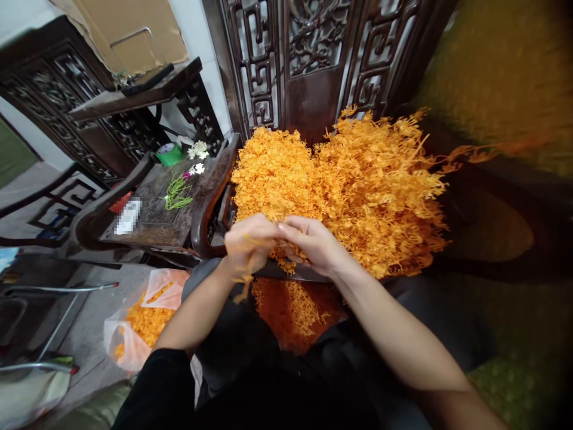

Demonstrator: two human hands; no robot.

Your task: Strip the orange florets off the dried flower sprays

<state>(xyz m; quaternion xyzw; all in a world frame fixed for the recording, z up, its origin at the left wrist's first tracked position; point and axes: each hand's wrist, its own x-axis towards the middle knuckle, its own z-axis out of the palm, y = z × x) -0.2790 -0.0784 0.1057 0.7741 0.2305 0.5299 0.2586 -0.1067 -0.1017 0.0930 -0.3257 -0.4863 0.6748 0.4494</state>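
Observation:
My left hand [251, 239] is closed, with orange strands [243, 280] hanging below it, slightly blurred. Close against it, my right hand [311, 240] is pinched, thumb on top, and its fingertips meet the left hand's. An orange piece shows just above and below the fingers; its exact shape is unclear. Right behind both hands spreads a big heap of frilly orange strands [353, 185], lying on a dark wooden seat. Between my knees, more orange strands [298, 307] show on or inside something reddish.
At left, a dark wooden chair [179, 215] bears green tape [170, 154], white flowers [197, 150] and green stems [178, 194]. A plastic bag [128, 343] of orange pieces lies on the floor. Carved wooden panels [313, 101] stand behind the heap.

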